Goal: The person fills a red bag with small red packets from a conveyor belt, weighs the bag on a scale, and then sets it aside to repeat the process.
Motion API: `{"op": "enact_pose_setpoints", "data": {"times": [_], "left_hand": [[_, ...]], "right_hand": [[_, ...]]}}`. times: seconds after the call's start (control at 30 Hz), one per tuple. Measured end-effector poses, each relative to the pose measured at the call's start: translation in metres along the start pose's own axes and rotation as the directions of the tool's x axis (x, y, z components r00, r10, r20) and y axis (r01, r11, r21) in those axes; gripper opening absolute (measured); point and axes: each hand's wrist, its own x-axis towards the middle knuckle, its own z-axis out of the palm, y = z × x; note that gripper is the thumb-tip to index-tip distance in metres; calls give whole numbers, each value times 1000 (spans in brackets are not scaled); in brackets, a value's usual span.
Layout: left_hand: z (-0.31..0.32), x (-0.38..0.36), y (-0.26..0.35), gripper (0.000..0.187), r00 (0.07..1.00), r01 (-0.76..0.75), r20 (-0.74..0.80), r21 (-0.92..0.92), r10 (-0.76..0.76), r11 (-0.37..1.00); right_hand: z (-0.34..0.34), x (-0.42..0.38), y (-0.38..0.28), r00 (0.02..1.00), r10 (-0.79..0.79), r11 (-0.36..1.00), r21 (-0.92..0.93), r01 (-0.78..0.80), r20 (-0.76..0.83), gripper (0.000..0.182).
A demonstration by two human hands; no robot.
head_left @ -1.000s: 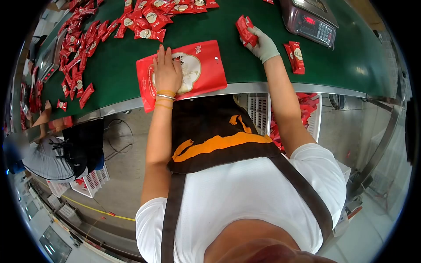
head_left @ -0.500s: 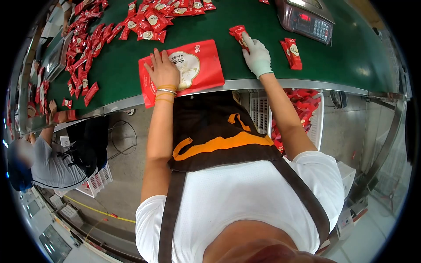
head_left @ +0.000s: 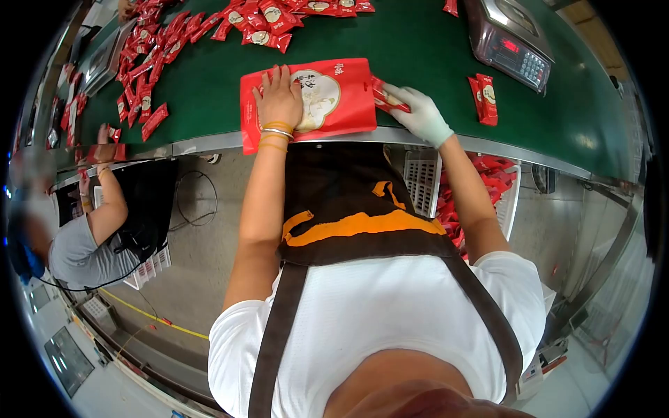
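Over on the far left, a person in a grey shirt [head_left: 94, 240] is by the table, with one hand [head_left: 104, 134] at its edge. Close to that person, a weighing scale [head_left: 106, 64] sits on the green table [head_left: 411, 45]. Next to it is a big messy heap of little red packets [head_left: 272, 15]. It runs from the upper left to the top middle. One loose packet [head_left: 155, 122] lies near the front edge.

Then comes the left hand [head_left: 282, 97]. It is bare, and it lies flat on a big red bag [head_left: 355, 108] with its fingers out straight, not curled around anything. Yellow bands and a silver bangle [head_left: 277, 132] go around the wrist. The big bag lies on its side at the front of the table. One corner hangs over the metal edge [head_left: 202, 145], and its front has a white patch with dark writing.

At the bag's right end, the right hand [head_left: 421, 118] wears a white glove. It has some small red packets [head_left: 385, 99] pinched between thumb and fingers. Their tips meet the end of the bag, but I can't tell if they are inside it.

Below the table, on the right, is a white basket [head_left: 513, 202] with lots of red packets in it. Back up on top, two packets [head_left: 484, 101] lie side by side. Just behind them is another scale [head_left: 516, 54], with red lights on its screen.
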Motion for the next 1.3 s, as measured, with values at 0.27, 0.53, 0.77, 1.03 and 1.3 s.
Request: {"op": "enact_pose_setpoints", "data": {"times": [0.27,0.53,0.77,1.03,1.3], "left_hand": [[6,-2,-4,58,991,-76,-114,-47,70,996],[-7,-11,2,56,968,-148,-191,87,163,985],[-1,-8,5,54,979,-119,-160,52,126,992],[-7,-11,3,55,975,-121,-189,9,120,993],[-3,-10,1,56,977,-122,-177,-21,116,992]], "right_hand": [[123,107,46,928,-292,794,599,101,231,44],[89,111,18,848,-279,925,363,111,451,42],[-32,194,-6,967,80,969,-246,-19,241,29],[119,322,-93,998,63,844,-534,-48,9,64],[81,271,-53,937,-235,950,-265,165,-258,52]]}}
